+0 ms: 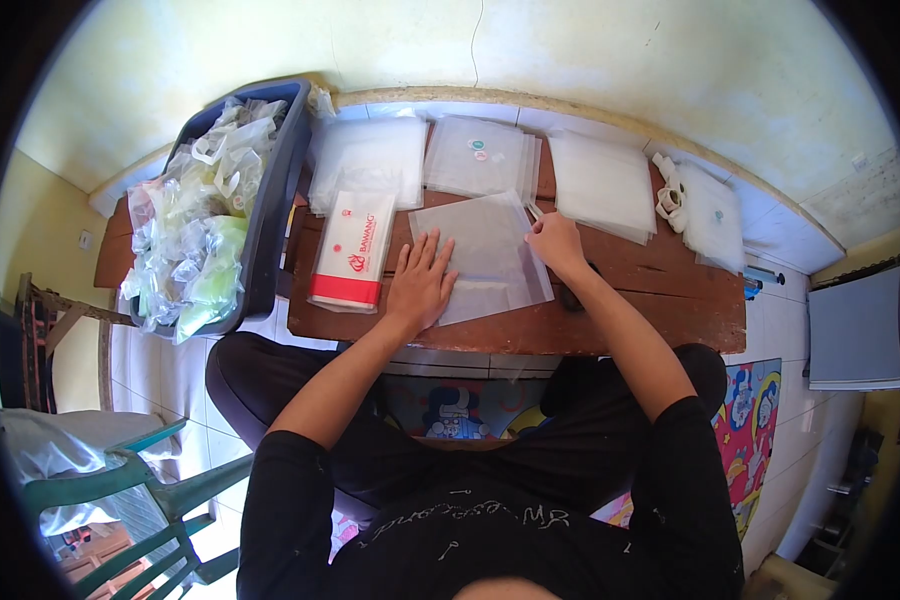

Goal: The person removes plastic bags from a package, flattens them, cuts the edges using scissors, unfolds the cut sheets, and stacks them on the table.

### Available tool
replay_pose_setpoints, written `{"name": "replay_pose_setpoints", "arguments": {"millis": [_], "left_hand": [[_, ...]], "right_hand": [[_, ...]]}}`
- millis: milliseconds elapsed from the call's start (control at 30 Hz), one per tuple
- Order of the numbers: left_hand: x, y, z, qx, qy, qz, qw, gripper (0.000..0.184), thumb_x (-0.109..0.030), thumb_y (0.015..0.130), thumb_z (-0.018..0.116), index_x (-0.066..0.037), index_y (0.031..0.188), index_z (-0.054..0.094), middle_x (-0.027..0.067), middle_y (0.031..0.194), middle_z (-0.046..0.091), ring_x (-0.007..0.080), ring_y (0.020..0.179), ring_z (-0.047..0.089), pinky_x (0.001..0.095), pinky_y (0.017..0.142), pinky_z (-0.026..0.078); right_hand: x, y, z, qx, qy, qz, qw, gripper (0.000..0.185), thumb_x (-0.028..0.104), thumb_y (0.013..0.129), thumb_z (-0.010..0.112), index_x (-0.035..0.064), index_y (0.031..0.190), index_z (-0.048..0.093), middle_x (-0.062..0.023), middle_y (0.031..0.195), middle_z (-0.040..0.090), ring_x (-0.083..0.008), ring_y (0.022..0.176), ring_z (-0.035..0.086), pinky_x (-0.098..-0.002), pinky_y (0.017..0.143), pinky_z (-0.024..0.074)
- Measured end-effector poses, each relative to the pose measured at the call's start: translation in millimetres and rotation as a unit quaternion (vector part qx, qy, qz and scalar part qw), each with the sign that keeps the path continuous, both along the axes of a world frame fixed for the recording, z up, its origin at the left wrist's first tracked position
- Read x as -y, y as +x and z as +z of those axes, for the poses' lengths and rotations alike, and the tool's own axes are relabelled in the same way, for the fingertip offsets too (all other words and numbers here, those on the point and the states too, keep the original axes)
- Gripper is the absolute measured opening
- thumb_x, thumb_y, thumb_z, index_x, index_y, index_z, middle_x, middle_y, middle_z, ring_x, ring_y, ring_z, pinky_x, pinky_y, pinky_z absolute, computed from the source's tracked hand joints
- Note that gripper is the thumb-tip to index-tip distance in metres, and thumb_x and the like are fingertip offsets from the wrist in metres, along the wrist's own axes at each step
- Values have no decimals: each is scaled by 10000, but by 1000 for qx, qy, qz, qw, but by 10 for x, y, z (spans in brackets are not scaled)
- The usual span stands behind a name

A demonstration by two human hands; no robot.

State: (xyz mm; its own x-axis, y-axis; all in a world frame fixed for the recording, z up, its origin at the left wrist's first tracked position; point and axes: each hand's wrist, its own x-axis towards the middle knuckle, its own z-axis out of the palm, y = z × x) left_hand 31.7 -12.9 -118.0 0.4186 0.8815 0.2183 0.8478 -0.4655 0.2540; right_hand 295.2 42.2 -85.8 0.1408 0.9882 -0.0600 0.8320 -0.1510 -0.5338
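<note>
A cracked, pale yellow wall (pixel 610 50) rises behind a low, brown wooden worktop (pixel 660 305). At the left, a dark blue plastic tub (pixel 292 135) holds crumpled plastic bags (pixel 205 215). Mid-worktop lies a clear, flat plastic bag (pixel 482 232), nearly square in view, so its long axis is hard to tell; its sides point toward the wall, leaning left. The left hand (pixel 422 284) lies flat across its left edge, fingers spread; the right hand (pixel 556 243) curls its fingers together at its right edge, their hold unclear.

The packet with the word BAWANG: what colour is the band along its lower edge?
The band is red, seen best in the head view.
</note>
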Motion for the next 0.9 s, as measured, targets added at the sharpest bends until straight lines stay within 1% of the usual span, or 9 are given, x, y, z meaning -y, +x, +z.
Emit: {"name": "replay_pose_setpoints", "arguments": {"millis": [167, 267, 333, 400, 500, 567, 700, 767, 900], "left_hand": [[-1, 1, -4, -5, -2, 1, 1000, 548, -346, 981, 463, -134, 1479, 376, 146, 1556, 297, 302, 1443, 266, 469, 1176, 183], [-3, 1, 0, -4, -4, 2, 1000, 552, -354, 982, 458, -132, 1480, 374, 144, 1556, 296, 302, 1445, 262, 466, 1177, 180], [-3, -2, 22, 10, -9, 2, 1000, 555, -337, 979, 469, -109, 1475, 373, 159, 1552, 295, 311, 1441, 265, 464, 1175, 188], [-14, -16, 44, 24, -13, 3, 1000, 558, -321, 977, 481, -85, 1470, 371, 173, 1548, 295, 319, 1437, 269, 462, 1173, 195], [-64, -38, 81, 145, -31, 14, 989, 554, -269, 970, 515, -25, 1448, 376, 215, 1525, 314, 345, 1419, 291, 448, 1167, 220], [-91, -34, 115, 317, -65, 73, 943, 544, -210, 957, 550, 20, 1421, 386, 241, 1499, 344, 371, 1393, 328, 427, 1158, 248], [-216, -34, 60, 395, -78, 115, 908, 550, -204, 958, 565, 36, 1417, 382, 241, 1475, 385, 345, 1374, 376, 395, 1141, 289], [-244, 5, 22, 551, -154, 119, 811, 557, -210, 967, 570, 58, 1412, 369, 231, 1446, 421, 302, 1351, 417, 369, 1116, 334], [-214, 60, 109, 599, -197, 133, 764, 576, -249, 986, 561, 56, 1426, 348, 217, 1408, 461, 261, 1318, 451, 346, 1089, 370]], "right_hand": [[-15, 86, -26, -79, -30, 7, 996, 138, 148, 717, 745, 36, 798, 729, -188, 808, 703, -353, 768, 688, -408, 773, 547], [9, 71, -38, -114, 1, -2, 993, 141, 123, 736, 755, 9, 813, 723, -169, 762, 702, -279, 670, 696, -359, 680, 558], [13, 46, -56, -239, -16, -44, 970, 146, 99, 776, 740, -37, 820, 707, -109, 712, 696, -160, 619, 661, -293, 571, 534], [13, 30, -3, -226, -2, -27, 974, 141, 83, 792, 729, -48, 836, 701, -102, 716, 696, -154, 625, 666, -281, 557, 531], [-4, -13, 165, -232, 3, -9, 973, 136, 66, 810, 717, -60, 856, 693, -97, 724, 697, -147, 635, 677, -269, 546, 527], [-20, -38, 279, -253, -7, -10, 967, 137, 66, 813, 716, -62, 858, 692, -97, 728, 700, -147, 639, 682, -270, 548, 526], [-43, -107, 527, -245, 41, 38, 968, 170, 98, 798, 723, -58, 860, 701, -133, 749, 712, -178, 629, 691, -290, 595, 536], [-36, -149, 652, -230, 60, 55, 970, 180, 111, 794, 728, -53, 865, 707, -136, 760, 717, -176, 649, 695, -292, 613, 537], [36, -323, 1013, -252, 91, 102, 958, 174, 99, 825, 711, -58, 900, 697, -119, 787, 716, -140, 697, 675, -274, 647, 528]]}}
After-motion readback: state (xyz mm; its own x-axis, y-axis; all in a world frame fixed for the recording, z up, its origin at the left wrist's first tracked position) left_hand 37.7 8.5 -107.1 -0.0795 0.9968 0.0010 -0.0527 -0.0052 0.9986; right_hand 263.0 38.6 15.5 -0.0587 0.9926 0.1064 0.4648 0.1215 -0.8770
